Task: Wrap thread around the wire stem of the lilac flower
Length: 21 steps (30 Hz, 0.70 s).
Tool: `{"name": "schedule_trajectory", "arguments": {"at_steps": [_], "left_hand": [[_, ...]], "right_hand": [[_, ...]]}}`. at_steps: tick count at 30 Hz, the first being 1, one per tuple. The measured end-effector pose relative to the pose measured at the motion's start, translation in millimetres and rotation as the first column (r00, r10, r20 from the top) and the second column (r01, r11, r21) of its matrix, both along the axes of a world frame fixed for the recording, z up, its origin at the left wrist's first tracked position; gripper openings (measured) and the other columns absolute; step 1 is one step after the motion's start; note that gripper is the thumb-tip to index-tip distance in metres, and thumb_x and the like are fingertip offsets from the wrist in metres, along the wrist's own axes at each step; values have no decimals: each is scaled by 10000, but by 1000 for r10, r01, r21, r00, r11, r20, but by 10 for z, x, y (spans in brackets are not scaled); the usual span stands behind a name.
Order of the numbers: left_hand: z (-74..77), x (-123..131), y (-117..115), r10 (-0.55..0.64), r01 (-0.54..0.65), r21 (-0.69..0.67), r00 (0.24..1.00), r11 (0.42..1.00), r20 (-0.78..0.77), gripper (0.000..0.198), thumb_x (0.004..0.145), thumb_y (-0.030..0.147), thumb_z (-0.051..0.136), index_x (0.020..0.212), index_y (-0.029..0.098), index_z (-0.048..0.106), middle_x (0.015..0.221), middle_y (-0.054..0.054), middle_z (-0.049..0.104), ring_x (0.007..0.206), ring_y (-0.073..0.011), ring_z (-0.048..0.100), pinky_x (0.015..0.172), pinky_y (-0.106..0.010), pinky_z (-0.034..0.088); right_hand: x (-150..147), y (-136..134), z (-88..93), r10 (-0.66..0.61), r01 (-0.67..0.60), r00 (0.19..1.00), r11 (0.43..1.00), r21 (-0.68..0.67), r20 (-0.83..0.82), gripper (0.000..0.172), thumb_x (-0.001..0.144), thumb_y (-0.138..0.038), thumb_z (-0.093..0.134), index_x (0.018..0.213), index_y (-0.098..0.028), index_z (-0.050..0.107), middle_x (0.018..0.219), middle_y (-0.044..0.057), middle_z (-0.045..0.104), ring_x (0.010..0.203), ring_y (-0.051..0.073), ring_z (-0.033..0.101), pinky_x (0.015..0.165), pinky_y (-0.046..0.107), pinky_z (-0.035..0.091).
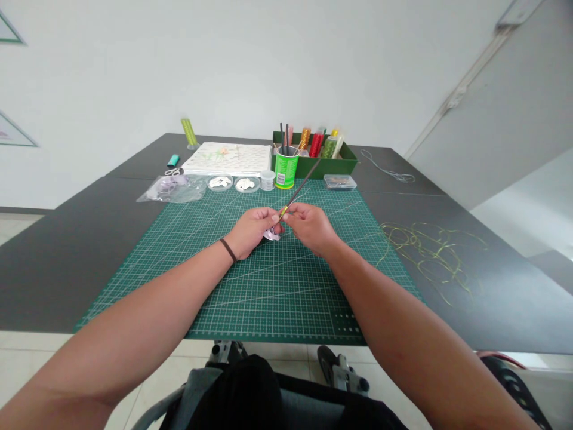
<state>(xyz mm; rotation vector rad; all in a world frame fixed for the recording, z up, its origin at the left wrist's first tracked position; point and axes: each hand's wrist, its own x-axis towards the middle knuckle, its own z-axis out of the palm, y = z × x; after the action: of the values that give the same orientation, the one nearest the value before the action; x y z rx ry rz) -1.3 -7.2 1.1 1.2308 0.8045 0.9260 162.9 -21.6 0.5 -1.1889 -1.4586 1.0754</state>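
Note:
My left hand (254,232) is closed around the lower end of a thin dark stick (307,177). The stick slants up and away to the right. A crumpled pale lilac piece (271,235), like a small fabric flower, pokes out below my left fingers at that end. My right hand (313,228) pinches the stick just above, fingertips almost meeting those of the left. Between them, yellow-green thread (283,210) is wound around the stick. Both hands are over the green cutting mat (268,298).
Loose yellow-green thread (430,254) lies tangled at right. Behind stand a green tin (285,170) of sticks and a green box (316,169) with coloured spools. A plastic bag (176,188), dishes of white pieces (247,184), scissors (172,172) and a clear case (339,183) lie around.

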Motion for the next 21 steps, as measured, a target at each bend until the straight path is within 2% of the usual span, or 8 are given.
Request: {"name": "schedule_trajectory", "arguments": {"at_steps": [4, 7, 10, 13, 18, 21], "left_hand": [[39, -8, -17, -6, 16, -87, 994, 996, 114, 126, 792, 174, 684, 765, 179, 561, 578, 11, 616, 609, -132, 617, 601, -244, 445], [74, -35, -20, -74, 122, -211, 972, 970, 222, 174, 757, 177, 742, 755, 170, 568, 596, 2, 626, 669, -145, 661, 663, -261, 486], [96, -56, -19, -129, 222, -276, 940, 935, 316, 202, 726, 165, 793, 775, 163, 598, 607, 10, 627, 691, -138, 676, 766, -287, 526], [94, -58, -17, -119, 235, -306, 927, 922, 355, 159, 752, 134, 771, 765, 158, 615, 638, -5, 663, 708, -142, 692, 805, -303, 549], [55, -69, 4, -139, 254, -300, 925, 920, 355, 122, 780, 126, 756, 765, 127, 635, 695, -53, 716, 695, -159, 710, 699, -268, 551], [54, -97, 19, -187, 320, -276, 889, 906, 417, 125, 773, 114, 768, 755, 106, 644, 674, -50, 708, 742, -163, 726, 776, -269, 562]], "right_hand": [[0, -9, 5, 20, -20, 1000, 1000, -7, -5, 181, 813, -365, 650, 844, -187, 642, 494, -93, 426, 418, 62, 281, 415, 230, 185], [-17, -36, 42, 31, -34, 998, 999, -39, -59, 211, 799, -378, 667, 877, -184, 642, 512, -85, 479, 414, 56, 300, 412, 221, 187], [-38, -66, 85, 67, -80, 984, 994, -72, -165, 244, 776, -381, 686, 909, -181, 638, 534, -76, 521, 415, 54, 331, 405, 215, 201], [-49, -75, 102, 78, -102, 967, 991, -88, -241, 237, 755, -367, 702, 873, -176, 625, 536, -70, 540, 403, 48, 339, 389, 213, 196], [-47, -58, 76, 33, -61, 969, 993, -106, -245, 239, 744, -367, 739, 833, -179, 621, 496, -89, 494, 389, 43, 332, 374, 204, 204], [-49, -59, 76, 40, -66, 967, 993, -96, -253, 289, 716, -402, 783, 811, -179, 625, 490, -85, 500, 392, 43, 343, 369, 200, 209]]}}
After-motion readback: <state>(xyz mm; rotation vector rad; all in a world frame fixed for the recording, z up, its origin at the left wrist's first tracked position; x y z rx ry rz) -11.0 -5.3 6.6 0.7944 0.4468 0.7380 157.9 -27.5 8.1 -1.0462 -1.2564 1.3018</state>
